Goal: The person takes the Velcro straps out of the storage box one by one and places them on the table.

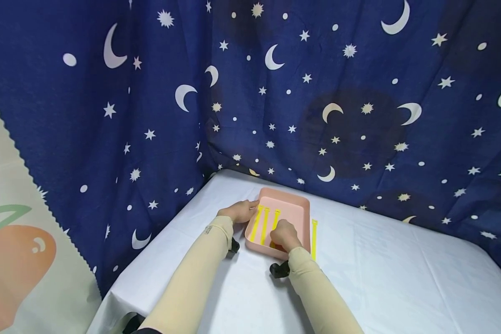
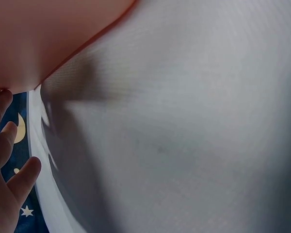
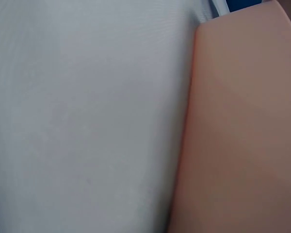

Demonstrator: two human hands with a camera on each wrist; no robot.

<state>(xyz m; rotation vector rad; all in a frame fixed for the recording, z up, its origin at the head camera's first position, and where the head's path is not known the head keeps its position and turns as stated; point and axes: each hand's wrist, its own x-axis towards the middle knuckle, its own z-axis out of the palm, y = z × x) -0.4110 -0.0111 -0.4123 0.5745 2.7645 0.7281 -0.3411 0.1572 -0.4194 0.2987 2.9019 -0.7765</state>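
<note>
A shallow pink tray (image 1: 291, 208) stands on the white-covered table. Inside it, a yellow cable tie strap (image 1: 256, 224) and a second yellow strap (image 1: 265, 226) lie side by side, each with a wider head at its far end. My left hand (image 1: 240, 211) is at the tray's left rim; in the left wrist view, spread fingers (image 2: 24, 177) reach beside the outer wall, one fingertip touching it. My right hand (image 1: 285, 234), fingers curled, is over the tray and pinches a third yellow strap (image 1: 276, 218) near its lower part. Its fingertips are hidden under the hand.
Another yellow strap (image 1: 314, 236) lies on the table just right of the tray. White cloth (image 1: 396, 278) covers the table. A dark blue curtain (image 1: 300, 116) with moons and stars hangs behind and at the left.
</note>
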